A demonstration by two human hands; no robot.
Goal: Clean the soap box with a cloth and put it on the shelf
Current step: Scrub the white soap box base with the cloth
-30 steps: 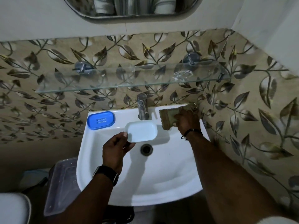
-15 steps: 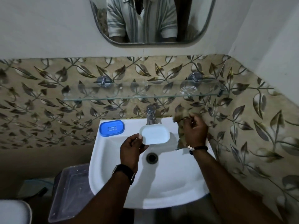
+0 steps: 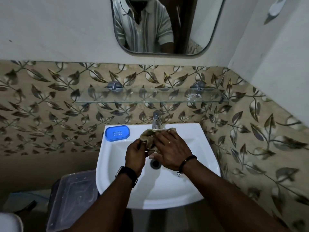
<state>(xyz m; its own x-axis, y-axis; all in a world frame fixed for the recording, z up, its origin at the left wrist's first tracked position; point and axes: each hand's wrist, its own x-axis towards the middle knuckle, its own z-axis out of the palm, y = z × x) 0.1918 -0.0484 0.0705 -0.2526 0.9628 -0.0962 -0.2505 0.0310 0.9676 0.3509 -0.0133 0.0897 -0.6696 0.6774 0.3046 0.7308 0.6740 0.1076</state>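
Over the white sink (image 3: 197, 166), my left hand (image 3: 136, 153) holds the white soap box part, which is almost wholly hidden; only a thin white edge (image 3: 159, 130) shows under the cloth. My right hand (image 3: 172, 148) presses a brownish cloth (image 3: 148, 136) flat onto that part from above. The blue soap box part (image 3: 117, 132), with small drain holes, lies on the sink's back left corner, apart from both hands. The glass shelf (image 3: 150, 97) runs along the tiled wall above the tap, with nothing on it.
A chrome tap (image 3: 157, 119) stands just behind the hands. The drain (image 3: 155, 163) lies below them. A clear plastic bin (image 3: 73, 198) sits left of the sink on the floor. A mirror (image 3: 197, 27) hangs above; the tiled wall closes in on the right.
My right hand has brought the cloth from the sink's back right corner onto the white part held in my left hand, covering it. The camera tilted upward.
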